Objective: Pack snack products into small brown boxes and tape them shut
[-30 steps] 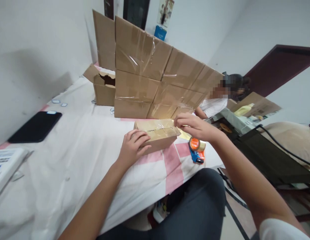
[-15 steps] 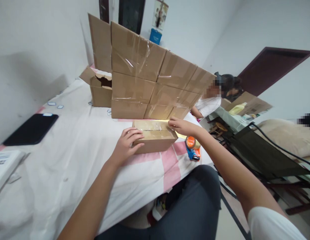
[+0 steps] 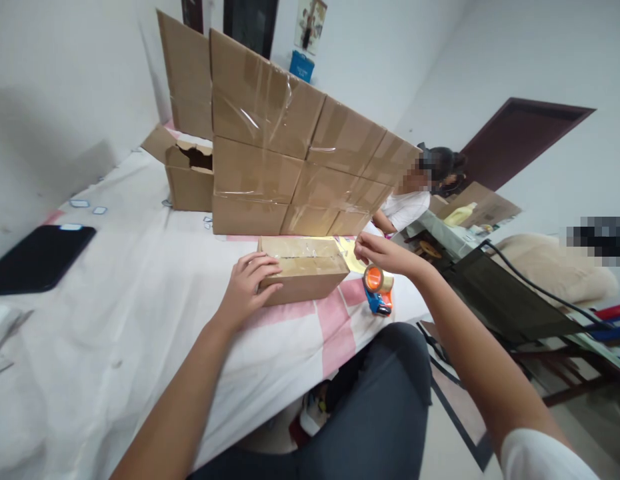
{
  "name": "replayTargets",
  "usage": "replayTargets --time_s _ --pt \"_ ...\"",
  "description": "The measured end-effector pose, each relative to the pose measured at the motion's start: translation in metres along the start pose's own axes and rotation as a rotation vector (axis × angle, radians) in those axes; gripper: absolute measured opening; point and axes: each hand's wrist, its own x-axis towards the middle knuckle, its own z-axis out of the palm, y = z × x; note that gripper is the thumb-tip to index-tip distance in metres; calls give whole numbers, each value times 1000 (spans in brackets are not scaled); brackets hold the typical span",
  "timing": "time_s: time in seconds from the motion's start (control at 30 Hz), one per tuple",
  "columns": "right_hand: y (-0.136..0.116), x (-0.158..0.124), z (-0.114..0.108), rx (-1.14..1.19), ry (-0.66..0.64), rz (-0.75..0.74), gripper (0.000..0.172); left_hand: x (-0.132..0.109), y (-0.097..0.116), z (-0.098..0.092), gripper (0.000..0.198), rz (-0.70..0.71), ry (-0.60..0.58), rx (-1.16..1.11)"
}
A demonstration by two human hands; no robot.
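Observation:
A small taped cardboard box [image 3: 310,270] lies on the bed in front of me, with a strip of clear tape along its top seam. My left hand [image 3: 253,283] grips its left end, fingers on top and thumb against the near side. Off the box's right end, my right hand [image 3: 383,252] hovers with curled fingers above a yellow sheet [image 3: 349,252]. Whether anything is between those fingers is hidden. Just below that hand sits a blue and orange tape dispenser [image 3: 377,297] with a tape roll.
A wall of stacked, taped boxes [image 3: 300,147] stands behind the small box. Left of it is an open box [image 3: 190,187] with a torn edge. A black tablet-like slab [image 3: 40,259] lies at far left. Another person [image 3: 407,203] is beyond the stack; a folding chair [image 3: 515,293] stands at right.
My right hand has come off the box's right end and moved a little right, its fingers curling. My left hand stays on the box. The whole view has shifted slightly.

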Motion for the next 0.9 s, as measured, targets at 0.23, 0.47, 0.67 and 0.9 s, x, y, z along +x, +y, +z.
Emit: replayTargets --time_s 0.23,0.47,0.67,0.9 --pt "-14 -9 4 231 -126 -8 24 -2 0 0 22 -26 -12 43" --pt "-8 -1 3 -90 -131 -96 9 -4 1 1 22 -39 -15 101" --pt "11 17 14 -119 -139 -114 8 -3 4 0 19 -40 -3 93" --pt "28 30 18 -23 -119 -82 18 -4 5 1 22 -48 -7 83"
